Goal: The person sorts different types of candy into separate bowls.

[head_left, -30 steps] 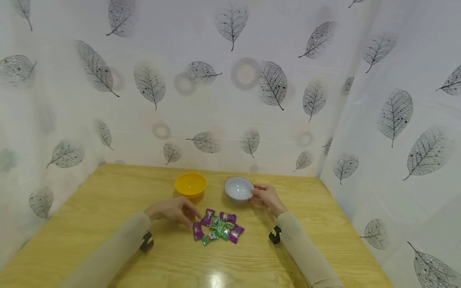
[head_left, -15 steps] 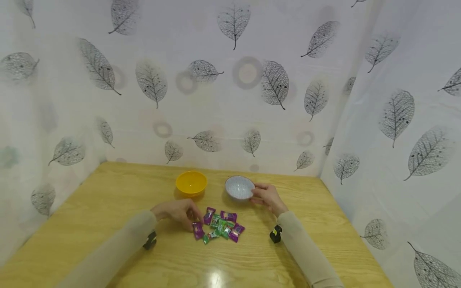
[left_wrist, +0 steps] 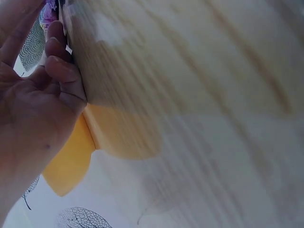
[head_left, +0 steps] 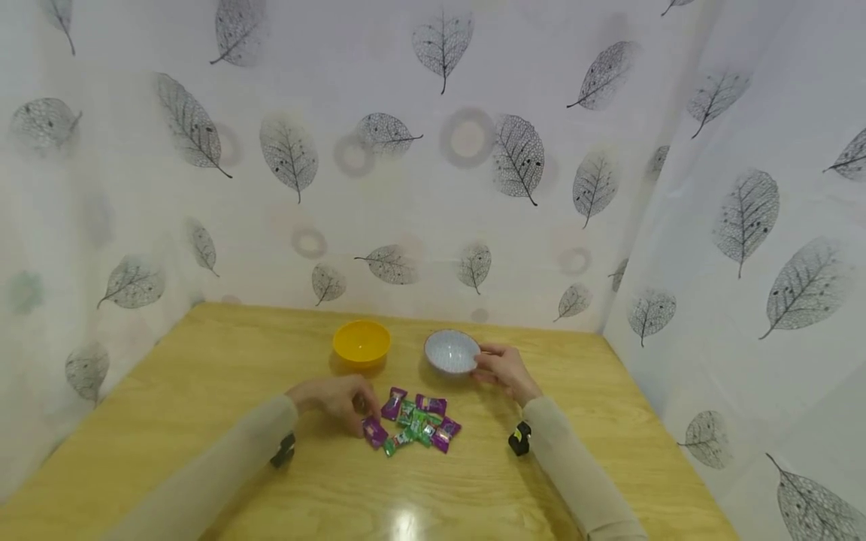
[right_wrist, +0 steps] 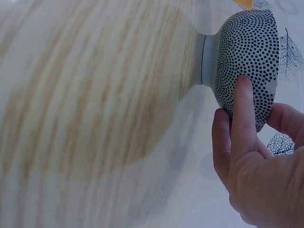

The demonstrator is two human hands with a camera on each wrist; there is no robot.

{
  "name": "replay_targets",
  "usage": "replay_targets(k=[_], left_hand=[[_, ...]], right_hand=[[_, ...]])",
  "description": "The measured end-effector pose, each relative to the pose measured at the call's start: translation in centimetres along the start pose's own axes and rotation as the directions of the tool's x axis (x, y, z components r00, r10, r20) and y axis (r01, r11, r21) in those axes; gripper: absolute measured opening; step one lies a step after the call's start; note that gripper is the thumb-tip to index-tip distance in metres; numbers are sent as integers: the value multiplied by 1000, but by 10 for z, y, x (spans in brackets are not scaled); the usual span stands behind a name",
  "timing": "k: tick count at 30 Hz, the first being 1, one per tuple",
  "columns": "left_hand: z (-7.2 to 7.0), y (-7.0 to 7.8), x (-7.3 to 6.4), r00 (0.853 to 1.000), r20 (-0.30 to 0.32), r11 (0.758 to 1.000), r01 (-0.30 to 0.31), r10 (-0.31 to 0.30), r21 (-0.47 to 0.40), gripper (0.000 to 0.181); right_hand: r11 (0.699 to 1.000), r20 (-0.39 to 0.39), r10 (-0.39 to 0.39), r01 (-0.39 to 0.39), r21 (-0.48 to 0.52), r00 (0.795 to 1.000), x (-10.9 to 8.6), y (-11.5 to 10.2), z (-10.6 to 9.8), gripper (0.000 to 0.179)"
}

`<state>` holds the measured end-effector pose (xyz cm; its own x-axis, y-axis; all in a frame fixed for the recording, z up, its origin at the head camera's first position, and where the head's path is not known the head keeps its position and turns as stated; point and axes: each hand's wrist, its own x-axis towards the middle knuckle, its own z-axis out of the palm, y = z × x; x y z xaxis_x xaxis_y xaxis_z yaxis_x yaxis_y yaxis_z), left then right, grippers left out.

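Note:
At the left end of a small candy pile, my left hand (head_left: pixel 338 398) pinches a purple-wrapped candy (head_left: pixel 374 433) between thumb and fingertips, which cover its upper end. In the left wrist view a bit of purple wrapper (left_wrist: pixel 49 14) shows beyond the curled fingers. My right hand (head_left: pixel 504 370) grips the right side of a pale bowl (head_left: pixel 449 353) standing on the table. From the right wrist, the thumb is at the rim and the fingers lie along the black-dotted outer wall (right_wrist: pixel 247 52). Other purple candies (head_left: pixel 431 406) and green candies (head_left: pixel 421 427) lie close together.
A yellow bowl (head_left: pixel 361 344) stands left of the pale bowl, behind my left hand. The wooden table (head_left: pixel 271 338) ends at a leaf-patterned curtain (head_left: pixel 406 188) at the back and sides. Both wrists carry small black devices (head_left: pixel 519 439).
My left fingers have closed in on the leftmost purple candy, which has turned and is partly covered now. The right hand stays on the pale bowl. The head view has shifted slightly.

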<state>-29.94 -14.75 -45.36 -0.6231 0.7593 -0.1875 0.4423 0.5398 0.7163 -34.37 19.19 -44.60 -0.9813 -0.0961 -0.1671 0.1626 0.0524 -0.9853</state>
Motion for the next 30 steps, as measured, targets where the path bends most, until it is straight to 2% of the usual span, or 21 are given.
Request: replay_targets(k=[6,13,16,23,30], left_hand=[[-8,0,2,1000,-4,999,14,-14,-53,29],[-7,-2,-4,999,-26,990,-42,39,-132,27],[-7,-2,-4,998,-42,986,-49,43,-159,25],[-6,-3,-5,998,-59,982,-22,11,-188,23],[-9,6,-5,996,-86,981,0,-17,-195,21]], right_hand=[[1000,19,-20,20,19,1000,1,-5,-4,43],[999,2,-22,22,45,1000,2,0,-2,42],[999,3,-30,30,42,1000,1,2,-3,42],[999,-11,-14,15,39,1000,0,2,-3,42],[999,-24,-14,15,31,1000,1,3,-2,41]])
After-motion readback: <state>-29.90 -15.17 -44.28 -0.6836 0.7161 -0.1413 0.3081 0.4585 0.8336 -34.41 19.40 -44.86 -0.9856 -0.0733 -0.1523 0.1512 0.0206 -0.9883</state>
